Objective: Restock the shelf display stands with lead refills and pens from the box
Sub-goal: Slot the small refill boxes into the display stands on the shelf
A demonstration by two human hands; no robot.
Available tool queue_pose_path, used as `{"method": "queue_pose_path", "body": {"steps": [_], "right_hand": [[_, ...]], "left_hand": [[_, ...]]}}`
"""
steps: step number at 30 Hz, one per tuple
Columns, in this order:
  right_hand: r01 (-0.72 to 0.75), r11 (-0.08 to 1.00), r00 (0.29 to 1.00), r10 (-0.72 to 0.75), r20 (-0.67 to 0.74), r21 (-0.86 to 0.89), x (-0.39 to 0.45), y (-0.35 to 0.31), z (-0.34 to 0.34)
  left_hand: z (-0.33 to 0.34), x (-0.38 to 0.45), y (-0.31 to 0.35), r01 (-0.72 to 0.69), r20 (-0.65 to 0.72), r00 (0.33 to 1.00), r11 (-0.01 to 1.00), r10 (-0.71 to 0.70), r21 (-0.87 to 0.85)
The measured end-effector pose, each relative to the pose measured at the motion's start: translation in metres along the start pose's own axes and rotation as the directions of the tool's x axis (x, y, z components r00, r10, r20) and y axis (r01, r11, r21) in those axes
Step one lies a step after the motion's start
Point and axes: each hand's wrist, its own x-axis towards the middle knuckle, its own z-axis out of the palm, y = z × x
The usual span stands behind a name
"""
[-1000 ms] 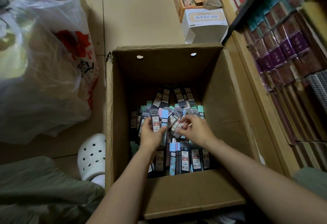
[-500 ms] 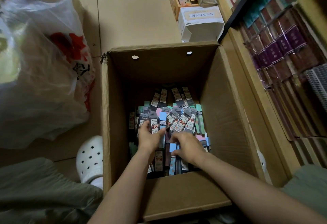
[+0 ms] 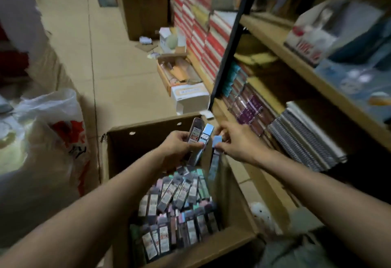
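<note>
Above the open box point(image 3: 118, 162), the left hand point(image 3: 179, 145) is gripping two lead refill packs point(image 3: 198, 136); just right of them, the right hand point(image 3: 237, 140) is pinching a blue-capped pack point(image 3: 216, 141).

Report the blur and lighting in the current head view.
Head view: dim and warm; motion blur smears the shelf goods at right and the refill packs in the box. Sharpest are the packs in the left hand; the right hand pinches a blue pack. Wide-angle bending at edges.

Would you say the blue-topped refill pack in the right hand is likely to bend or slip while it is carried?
Probably light: the right hand pinches the blue-topped refill pack by its top alone. It hangs straight, so likely fairly stiff. Its packaging looks smooth, perhaps slippery.
</note>
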Motion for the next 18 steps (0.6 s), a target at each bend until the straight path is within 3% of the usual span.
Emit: {"method": "queue_pose_path", "body": {"steps": [4, 8, 18], "right_hand": [[0.004, 0.995, 0.959, 0.024, -0.282, 0.098, -0.037, -0.009, -0.096], [-0.004, 0.956, 0.893, 0.135, -0.429, 0.293, -0.086, 0.001, -0.145], [-0.158, 0.972, 0.730, 0.235, -0.642, 0.176, -0.146, 0.026, -0.218]], "left_hand": [[0.029, -0.017, 0.070, -0.075, 0.238, 0.968, 0.997, 0.081, -0.034], [0.069, -0.031, 0.107, -0.049, 0.461, 0.875, 0.975, 0.147, -0.218], [0.127, -0.034, 0.154, 0.049, 0.424, 0.895, 0.913, 0.140, -0.404]]}}
